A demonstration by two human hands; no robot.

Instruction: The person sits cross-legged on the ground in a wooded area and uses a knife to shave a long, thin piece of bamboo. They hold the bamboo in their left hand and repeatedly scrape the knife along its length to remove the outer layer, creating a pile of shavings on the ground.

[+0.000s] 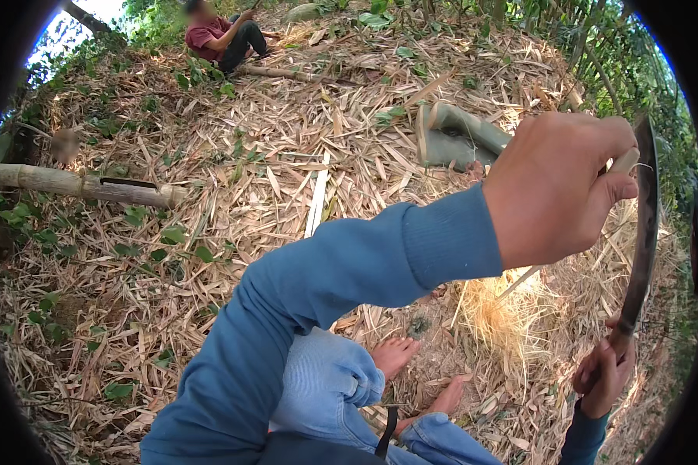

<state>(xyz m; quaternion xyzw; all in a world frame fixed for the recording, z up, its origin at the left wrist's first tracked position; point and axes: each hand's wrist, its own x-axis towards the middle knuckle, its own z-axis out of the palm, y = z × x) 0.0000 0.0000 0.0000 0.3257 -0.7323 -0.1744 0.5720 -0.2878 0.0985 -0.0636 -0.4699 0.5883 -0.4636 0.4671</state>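
Observation:
My left hand [558, 186], in a blue sleeve, reaches across to the upper right. Its fingers are closed around a thin pale strip of bamboo [625, 161], whose end pokes out beside the thumb; most of it is hidden by the hand. At the lower right, my right hand [606, 373] grips the handle of a long knife [645, 240]. The dark, slightly curved blade points upward and passes close by the strip's end; whether they touch I cannot tell. Beneath my left hand lies a heap of fine pale shavings [512, 318].
My bare feet [395, 355] rest on ground littered with dry leaves. Green rubber boots [459, 136] lie ahead. A bamboo pole [46, 180] with a dark, blade-like object [129, 183] is at left. Pale strips [318, 194] lie mid-ground. Another person [221, 39] sits far off.

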